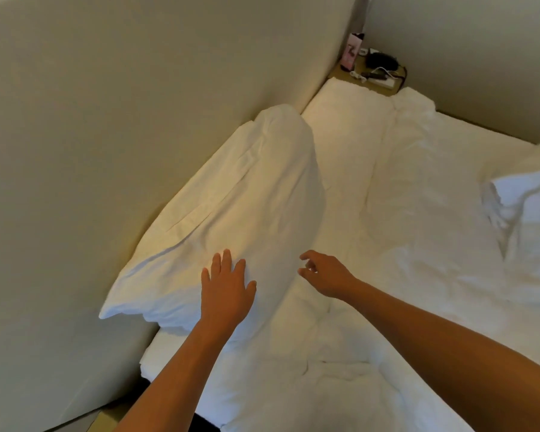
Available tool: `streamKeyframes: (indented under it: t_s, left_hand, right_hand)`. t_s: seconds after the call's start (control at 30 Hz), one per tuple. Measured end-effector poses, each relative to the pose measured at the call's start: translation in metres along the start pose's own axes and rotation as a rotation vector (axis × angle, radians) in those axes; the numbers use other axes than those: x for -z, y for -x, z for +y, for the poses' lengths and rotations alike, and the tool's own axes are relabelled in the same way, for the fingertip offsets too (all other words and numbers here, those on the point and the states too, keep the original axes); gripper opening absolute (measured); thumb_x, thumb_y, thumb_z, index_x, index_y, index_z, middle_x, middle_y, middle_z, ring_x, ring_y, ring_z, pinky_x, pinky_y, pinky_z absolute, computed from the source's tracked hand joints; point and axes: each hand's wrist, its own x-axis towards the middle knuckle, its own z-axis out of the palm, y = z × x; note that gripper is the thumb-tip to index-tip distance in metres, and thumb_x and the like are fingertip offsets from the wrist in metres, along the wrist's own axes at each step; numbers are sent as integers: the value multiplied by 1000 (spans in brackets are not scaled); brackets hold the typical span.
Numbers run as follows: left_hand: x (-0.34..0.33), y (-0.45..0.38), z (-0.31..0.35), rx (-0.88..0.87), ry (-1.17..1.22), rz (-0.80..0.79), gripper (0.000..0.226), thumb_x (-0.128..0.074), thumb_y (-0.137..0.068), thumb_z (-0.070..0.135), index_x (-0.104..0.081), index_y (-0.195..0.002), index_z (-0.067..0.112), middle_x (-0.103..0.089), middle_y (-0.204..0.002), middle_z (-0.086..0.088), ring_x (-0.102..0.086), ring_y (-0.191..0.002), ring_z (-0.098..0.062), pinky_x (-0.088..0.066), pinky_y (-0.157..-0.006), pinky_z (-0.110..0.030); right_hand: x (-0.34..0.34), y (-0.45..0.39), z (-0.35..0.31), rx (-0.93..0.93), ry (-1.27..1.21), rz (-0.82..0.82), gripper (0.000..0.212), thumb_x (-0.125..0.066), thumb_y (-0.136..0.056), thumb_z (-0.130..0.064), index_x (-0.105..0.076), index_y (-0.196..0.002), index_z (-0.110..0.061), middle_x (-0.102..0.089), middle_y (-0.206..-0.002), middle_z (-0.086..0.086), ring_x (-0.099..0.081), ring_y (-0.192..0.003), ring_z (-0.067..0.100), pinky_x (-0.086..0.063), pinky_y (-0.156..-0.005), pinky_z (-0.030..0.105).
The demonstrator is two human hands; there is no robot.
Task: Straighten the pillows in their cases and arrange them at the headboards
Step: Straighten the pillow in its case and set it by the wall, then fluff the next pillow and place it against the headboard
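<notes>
right hand (323, 275) hovers low over the rumpled white duvet (340, 353), fingers loosely curled, gripping nothing. left hand (226, 288) lies flat, fingers spread, pressing the near end of the white pillow (228, 210). the pillow leans against the beige headboard (106, 120) on the left. far off, a cluttered nightstand (371, 76); another pillow (524, 213) right.

Second pillow (524, 213) cut by right edge; nightstand clutter (373, 70) indistinct.

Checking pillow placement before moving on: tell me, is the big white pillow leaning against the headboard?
Yes: the white pillow lies propped along the beige headboard, with the left hand resting flat on its near end.
</notes>
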Motion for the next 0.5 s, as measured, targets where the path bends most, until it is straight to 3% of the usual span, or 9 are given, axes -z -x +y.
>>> streamKeyframes:
  t_s: [0.23, 0.5]
  left_hand:
    - [-43, -6, 112, -180, 122, -195, 54, -47, -102, 49, -46, -148, 21, -43, -156, -5, -38, -144, -25, -41, -112, -44]
    - [-113, 57, 298, -498, 12, -366, 47, -47, -101, 50, -53, -137, 21, -56, -134, -7, -52, -128, -26, -48, -102, -41]
  right_hand:
    - [18, 122, 118, -207, 86, 30, 43, -51, -104, -52, -57, -137, -25, -59, -137, 2, -60, -120, 22, -48, -103, 37]
    - [13, 309, 283, -596, -108, 163, 40, -53, -103, -52, -61, -131, -25, -61, -134, 1, -61, -121, 19, -49, -103, 35]
